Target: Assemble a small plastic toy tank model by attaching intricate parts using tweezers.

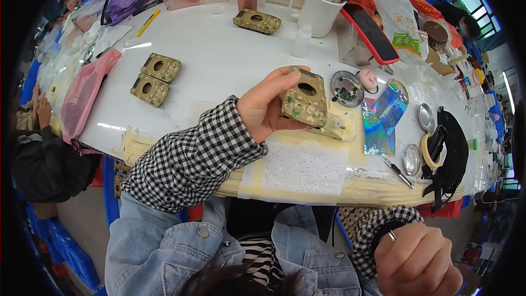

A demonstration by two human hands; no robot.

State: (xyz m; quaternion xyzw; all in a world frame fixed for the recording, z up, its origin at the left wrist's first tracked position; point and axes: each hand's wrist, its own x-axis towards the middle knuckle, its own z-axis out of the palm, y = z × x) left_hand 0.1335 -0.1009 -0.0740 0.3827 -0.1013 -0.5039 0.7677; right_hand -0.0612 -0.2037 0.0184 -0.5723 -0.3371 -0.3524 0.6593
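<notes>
My left hand (268, 101) is raised over the table and closed around a camouflage-patterned plastic hull of a toy tank (305, 98). A round hole in the hull's top faces up. Low at the right, in front of the table edge, my right hand (419, 260) is curled into a fist. A thin silver metal tool (392, 235) pokes out of it by the wrist; the rest is hidden by the hand. Below the left hand lies a white sheet (304, 169) sprinkled with tiny dark specks. Two similar hulls (149, 89) rest at the left, and another hull (256, 22) at the back.
A white mug (320, 8), a red-edged phone (370, 33) and a small clear bottle (301, 41) stand behind. To the right are a round dish (347, 89), shiny holographic sheets (383, 118), a pen-shaped knife (398, 172) and a black bag (453, 156). A pink mesh bag (87, 96) lies left, near another person.
</notes>
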